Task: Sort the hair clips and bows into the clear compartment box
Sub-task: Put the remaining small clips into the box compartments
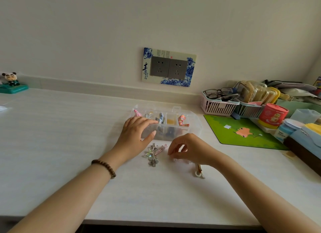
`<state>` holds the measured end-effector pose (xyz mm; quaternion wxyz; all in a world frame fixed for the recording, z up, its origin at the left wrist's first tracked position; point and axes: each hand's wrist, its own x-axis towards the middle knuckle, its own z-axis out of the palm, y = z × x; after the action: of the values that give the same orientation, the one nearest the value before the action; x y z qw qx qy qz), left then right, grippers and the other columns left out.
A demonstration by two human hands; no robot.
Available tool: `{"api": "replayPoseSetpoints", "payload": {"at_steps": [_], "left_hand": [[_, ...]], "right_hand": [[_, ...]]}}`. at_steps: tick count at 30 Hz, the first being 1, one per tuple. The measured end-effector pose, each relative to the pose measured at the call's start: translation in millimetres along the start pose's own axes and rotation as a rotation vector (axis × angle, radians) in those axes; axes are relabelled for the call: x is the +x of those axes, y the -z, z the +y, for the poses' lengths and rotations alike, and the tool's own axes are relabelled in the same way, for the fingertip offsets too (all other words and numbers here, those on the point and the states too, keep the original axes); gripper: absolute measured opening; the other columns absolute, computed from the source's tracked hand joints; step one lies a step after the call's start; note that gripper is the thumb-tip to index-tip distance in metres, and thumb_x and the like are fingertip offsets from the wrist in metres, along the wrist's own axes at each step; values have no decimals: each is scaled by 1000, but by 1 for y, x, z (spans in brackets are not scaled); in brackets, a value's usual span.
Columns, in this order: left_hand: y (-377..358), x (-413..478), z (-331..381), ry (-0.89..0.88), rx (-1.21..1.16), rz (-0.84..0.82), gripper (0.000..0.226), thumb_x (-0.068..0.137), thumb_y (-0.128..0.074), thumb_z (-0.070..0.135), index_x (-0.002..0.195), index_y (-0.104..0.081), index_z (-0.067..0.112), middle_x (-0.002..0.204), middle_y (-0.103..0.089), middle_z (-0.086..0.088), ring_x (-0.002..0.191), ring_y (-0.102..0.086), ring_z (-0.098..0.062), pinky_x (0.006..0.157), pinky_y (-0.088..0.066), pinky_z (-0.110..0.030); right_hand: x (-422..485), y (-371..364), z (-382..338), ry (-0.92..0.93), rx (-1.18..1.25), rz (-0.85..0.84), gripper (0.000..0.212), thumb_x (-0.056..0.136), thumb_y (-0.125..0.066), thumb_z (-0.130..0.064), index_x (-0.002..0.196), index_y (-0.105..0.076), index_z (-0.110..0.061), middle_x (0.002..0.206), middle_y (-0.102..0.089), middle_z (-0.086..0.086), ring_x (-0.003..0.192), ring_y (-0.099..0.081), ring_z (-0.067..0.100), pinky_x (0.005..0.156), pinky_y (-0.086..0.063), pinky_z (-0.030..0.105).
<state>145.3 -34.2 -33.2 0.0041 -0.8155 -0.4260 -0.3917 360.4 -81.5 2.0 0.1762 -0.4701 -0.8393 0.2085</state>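
The clear compartment box lies on the white desk, with bows and clips in its back row: a pink one, a blue-grey one and a pink patterned one. My left hand rests spread on the box's front left part, holding nothing. My right hand hovers just in front of the box with fingers curled above a pale clear clip; whether it grips anything is unclear. A small pile of silver and pink clips lies between my hands. A brown clip with a white end lies under my right wrist.
A green mouse mat lies right of the box. Pink and blue baskets with glasses, a red tub and other clutter fill the right side. A panda figure stands far left. A wall socket is behind.
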Motion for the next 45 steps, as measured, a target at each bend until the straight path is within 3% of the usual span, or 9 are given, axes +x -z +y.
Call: {"api": "replayPoseSetpoints", "payload": {"at_steps": [6,13,19,23,29,31,35,42,45], "left_hand": [[-1,1,-2,-6,8,1,41,84,-37,50,117,-55,33,113,-57,12,115,-42,-12,102,-17,-23],[0,1,-2,-16,-12,-4,41,84,-37,49,118,-54,34,114,-56,12,116,-40,-10,103,-14,-19],[1,2,-4,-23,-41,-5,39,86,-36,47,118,-55,35,114,-57,12,116,-41,-8,101,-18,-21],[2,6,-9,-30,-62,10,36,89,-35,44,113,-59,31,111,-61,10,111,-46,-11,97,-26,-24],[9,8,-17,-3,-26,57,35,90,-37,39,110,-62,27,110,-62,8,110,-50,-16,97,-36,-36],[10,6,-17,13,-30,58,35,89,-36,40,109,-63,28,110,-62,8,110,-50,-15,97,-35,-35],[9,5,-16,29,-50,65,36,89,-36,40,106,-65,26,108,-63,8,108,-51,-15,96,-36,-35],[6,5,-15,48,-51,71,39,88,-35,43,105,-64,25,109,-63,7,110,-50,-16,98,-33,-35],[5,6,-17,44,-39,61,39,88,-35,46,105,-64,27,107,-63,8,108,-53,-18,97,-35,-39]], "right_hand": [[12,9,-6,41,133,97,15,77,-72,-6,86,-68,-17,78,-69,-3,70,-65,0,73,-53,13],[56,44,6,-68,354,660,11,76,-72,-6,86,-67,-8,76,-69,4,64,-65,7,70,-54,20],[58,34,4,-75,269,668,8,80,-69,-9,88,-69,-10,81,-69,-2,73,-65,9,72,-57,25],[38,19,-23,56,267,392,8,80,-69,-11,87,-71,-12,79,-69,-7,68,-63,-1,71,-53,15],[26,-17,-31,69,2,122,26,76,-73,-31,99,-71,-19,94,-68,-7,79,-60,12,68,-47,17],[28,-26,-29,32,-67,116,33,75,-73,-37,103,-69,-21,101,-65,-4,84,-57,14,73,-46,24],[32,-37,-28,27,-109,137,30,73,-74,-39,99,-71,-23,96,-59,-5,78,-50,8,68,-36,19],[29,-35,-33,75,130,121,10,77,-72,-12,86,-70,-9,86,-73,5,71,-62,4,61,-42,6],[35,-11,-34,54,221,335,9,77,-72,-14,86,-71,-10,82,-72,1,69,-62,-3,64,-48,12]]}}
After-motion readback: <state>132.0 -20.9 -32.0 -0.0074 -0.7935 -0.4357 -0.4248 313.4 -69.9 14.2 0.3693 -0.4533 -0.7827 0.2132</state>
